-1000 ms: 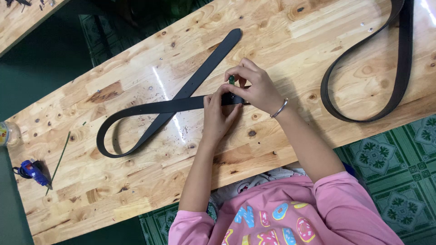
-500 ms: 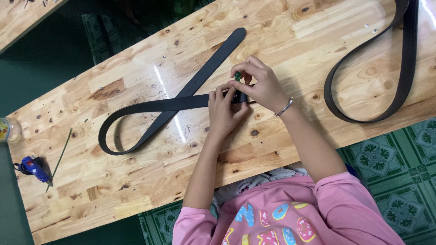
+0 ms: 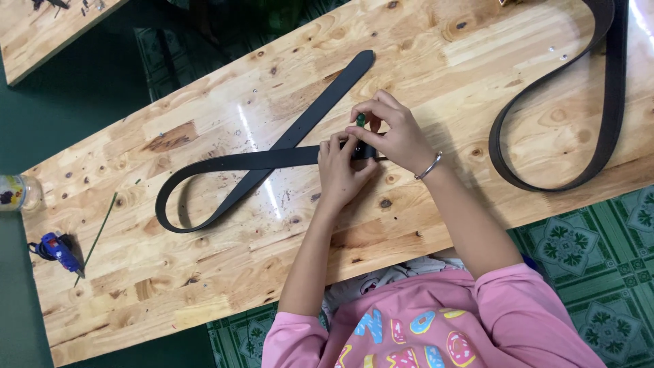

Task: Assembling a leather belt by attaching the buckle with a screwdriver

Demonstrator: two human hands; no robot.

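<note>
While left hand (image 3: 340, 167) pins black belt (image 3: 272, 158) flat on counter (image 3: 204, 272), right hand (image 3: 395, 136) pinches small green tool (image 3: 360, 121) above it.

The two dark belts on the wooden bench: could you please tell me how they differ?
The looped belt crosses over itself and lies wholly in view; the far belt forms an open curve running off the top edge. Both hands, left hand and right hand, work at one end of the looped belt; the far belt lies untouched. Both are flat, dark straps.
</note>
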